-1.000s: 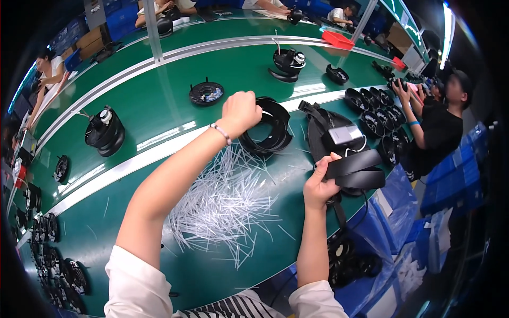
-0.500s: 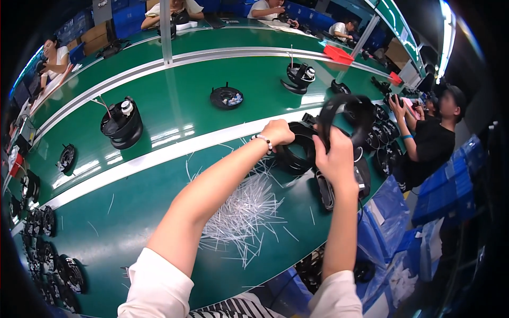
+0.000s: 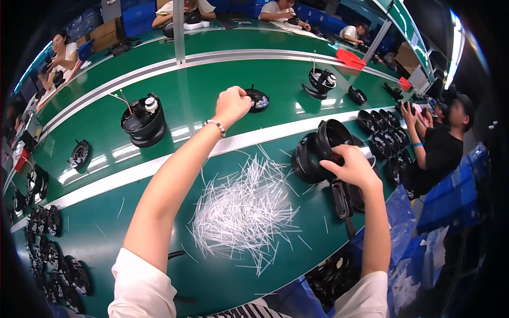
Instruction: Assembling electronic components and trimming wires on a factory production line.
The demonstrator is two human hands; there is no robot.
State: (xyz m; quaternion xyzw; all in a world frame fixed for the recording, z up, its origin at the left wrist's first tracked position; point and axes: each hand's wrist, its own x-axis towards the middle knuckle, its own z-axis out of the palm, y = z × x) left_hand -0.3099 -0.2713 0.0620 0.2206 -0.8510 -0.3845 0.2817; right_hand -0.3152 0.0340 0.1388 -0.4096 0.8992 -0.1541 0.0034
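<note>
Brown cardboard boxes (image 3: 103,33) far left behind bench; blue crates (image 3: 139,11) beside them; red tray (image 3: 350,59) far right.

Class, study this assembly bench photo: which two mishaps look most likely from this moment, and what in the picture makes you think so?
1. The left hand reaches out over the loose pile of white plastic strips; the forearm may sweep some off the green bench.
2. The right hand grips a round black housing by its rim, raised among other black parts; it might slip or knock them.
</note>
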